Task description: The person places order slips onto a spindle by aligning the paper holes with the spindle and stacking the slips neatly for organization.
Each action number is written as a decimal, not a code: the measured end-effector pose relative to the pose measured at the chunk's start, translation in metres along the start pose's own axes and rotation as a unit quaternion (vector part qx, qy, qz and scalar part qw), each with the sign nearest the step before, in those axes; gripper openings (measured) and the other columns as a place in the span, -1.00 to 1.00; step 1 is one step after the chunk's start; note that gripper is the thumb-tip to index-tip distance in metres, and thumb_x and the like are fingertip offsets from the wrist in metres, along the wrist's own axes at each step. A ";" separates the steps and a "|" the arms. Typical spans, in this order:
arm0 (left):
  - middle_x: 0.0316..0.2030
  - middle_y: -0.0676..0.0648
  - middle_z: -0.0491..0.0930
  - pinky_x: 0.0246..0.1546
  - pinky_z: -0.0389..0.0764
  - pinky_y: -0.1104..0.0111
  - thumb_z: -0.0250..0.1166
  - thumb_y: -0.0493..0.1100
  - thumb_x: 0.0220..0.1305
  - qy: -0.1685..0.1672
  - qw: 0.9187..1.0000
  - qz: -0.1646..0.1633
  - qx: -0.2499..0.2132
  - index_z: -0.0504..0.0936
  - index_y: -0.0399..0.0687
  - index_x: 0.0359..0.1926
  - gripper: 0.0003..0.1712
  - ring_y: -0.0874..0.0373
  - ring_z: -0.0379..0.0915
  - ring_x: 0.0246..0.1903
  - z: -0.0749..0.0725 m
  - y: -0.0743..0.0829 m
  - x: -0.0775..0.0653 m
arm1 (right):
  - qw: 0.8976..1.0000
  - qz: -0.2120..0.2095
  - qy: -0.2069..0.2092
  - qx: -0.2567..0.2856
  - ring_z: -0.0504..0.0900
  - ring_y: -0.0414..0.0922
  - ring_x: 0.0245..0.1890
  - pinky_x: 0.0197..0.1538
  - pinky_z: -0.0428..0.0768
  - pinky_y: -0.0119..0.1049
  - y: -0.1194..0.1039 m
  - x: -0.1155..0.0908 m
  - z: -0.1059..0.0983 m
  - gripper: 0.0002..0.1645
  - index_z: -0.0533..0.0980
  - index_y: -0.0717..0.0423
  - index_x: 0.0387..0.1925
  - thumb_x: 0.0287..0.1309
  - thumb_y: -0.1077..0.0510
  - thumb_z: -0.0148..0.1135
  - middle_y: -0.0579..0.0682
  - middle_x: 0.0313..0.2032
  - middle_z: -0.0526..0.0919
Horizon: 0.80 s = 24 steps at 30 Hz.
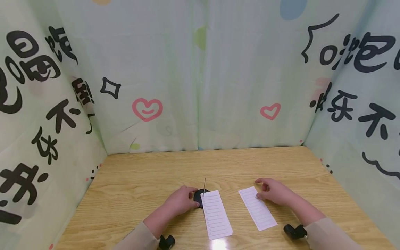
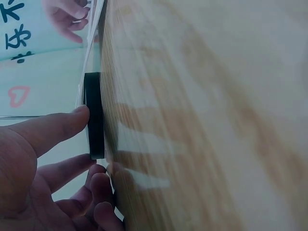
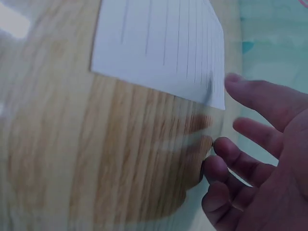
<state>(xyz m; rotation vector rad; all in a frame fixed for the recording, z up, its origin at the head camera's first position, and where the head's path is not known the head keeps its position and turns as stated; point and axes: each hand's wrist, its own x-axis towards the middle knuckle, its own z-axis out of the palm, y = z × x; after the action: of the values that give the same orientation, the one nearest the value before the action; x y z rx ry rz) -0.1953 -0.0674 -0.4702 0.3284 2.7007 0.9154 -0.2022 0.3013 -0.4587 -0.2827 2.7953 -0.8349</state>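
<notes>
In the head view my left hand (image 1: pixel 182 201) holds the round black base of a bill spike (image 1: pixel 197 198). The left wrist view shows the thumb on the top edge of the base (image 2: pixel 94 115) and fingers at its side. A thin metal needle (image 1: pixel 204 185) rises from the base. One lined paper slip (image 1: pixel 217 217) lies with its top end over the base at the needle; whether it is pierced I cannot tell. My right hand (image 1: pixel 275 191) is at the right edge of a second lined slip (image 1: pixel 257 210), its thumb close above the paper, fingers loosely bent.
The wooden table (image 1: pixel 140 173) carries both slips, which lie apart. Printed cloth curtains (image 1: pixel 175 86) enclose the table at the back and both sides. A black wrist camera (image 1: pixel 295 231) sits on the right wrist, another (image 1: pixel 166 242) on the left.
</notes>
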 end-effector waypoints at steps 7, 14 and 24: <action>-0.17 -0.08 0.57 -0.10 0.53 0.09 0.51 -0.06 0.11 0.003 1.000 0.001 0.008 0.58 -0.08 0.23 -0.36 0.08 0.43 -0.25 0.000 0.000 -0.002 | 0.997 -0.003 -0.033 -0.069 0.42 -0.05 -0.26 -0.17 0.44 -0.08 -0.010 0.000 0.004 -0.34 0.52 0.08 0.22 0.08 0.01 0.48 0.03 -0.19 0.44; -0.19 -0.07 0.55 -0.14 0.52 0.12 0.51 -0.06 0.11 0.004 1.000 -0.002 0.015 0.58 -0.07 0.23 -0.36 0.08 0.41 -0.27 0.001 0.001 -0.002 | 0.998 0.003 -0.001 -0.068 0.45 -0.05 -0.27 -0.16 0.48 -0.08 -0.012 0.001 0.012 -0.54 0.59 0.07 0.02 0.08 0.06 0.48 0.04 -0.21 0.46; -0.20 -0.06 0.55 -0.17 0.51 0.13 0.51 -0.06 0.11 0.003 1.000 0.001 0.016 0.58 -0.07 0.22 -0.37 0.07 0.39 -0.28 0.000 0.002 -0.003 | 0.999 0.035 0.023 0.015 0.41 -0.10 -0.41 -0.33 0.39 -0.22 -0.021 0.000 0.017 -0.66 0.49 0.16 -0.07 0.14 0.25 0.39 -0.01 -0.38 0.44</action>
<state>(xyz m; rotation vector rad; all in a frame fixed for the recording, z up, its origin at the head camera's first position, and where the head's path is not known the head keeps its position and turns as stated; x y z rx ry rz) -0.1926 -0.0664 -0.4684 0.3363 2.7235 0.8757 -0.1954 0.2756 -0.4608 -0.1626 2.8146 -0.8784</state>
